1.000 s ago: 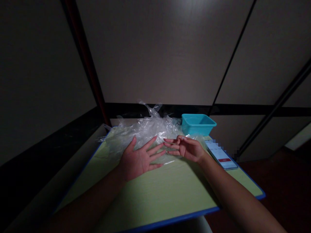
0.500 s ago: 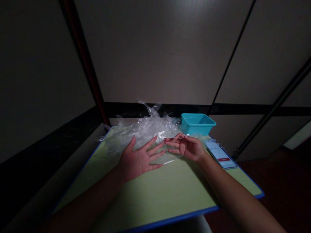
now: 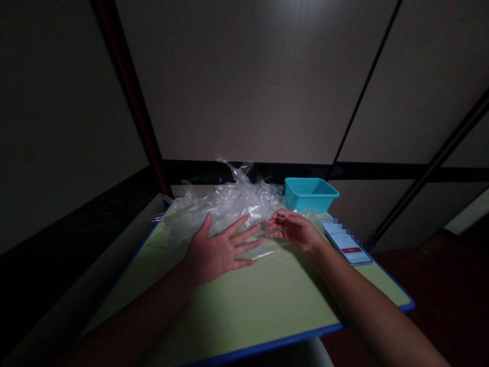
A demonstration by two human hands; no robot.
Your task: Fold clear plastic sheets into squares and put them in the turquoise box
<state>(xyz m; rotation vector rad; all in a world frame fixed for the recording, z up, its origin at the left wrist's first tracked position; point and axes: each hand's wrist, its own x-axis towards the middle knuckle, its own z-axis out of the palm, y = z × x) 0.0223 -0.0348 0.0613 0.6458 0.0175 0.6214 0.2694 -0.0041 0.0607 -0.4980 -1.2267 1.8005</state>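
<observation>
The left hand (image 3: 216,252) is lying spread, palm up, against the near edge of the clear plastic pile (image 3: 225,206), as if steadying it. The right hand (image 3: 294,230), fingers loosely curled, is touching plastic just beside it, holding nothing visible.

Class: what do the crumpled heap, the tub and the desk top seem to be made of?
Crumpled heap: thin clear plastic film, glossy, wrinkled, see-through.
Tub: probably moulded plastic, even teal, smooth rim.
Desk top: likely laminate board, pale green with faint grain, blue edge band.
</observation>
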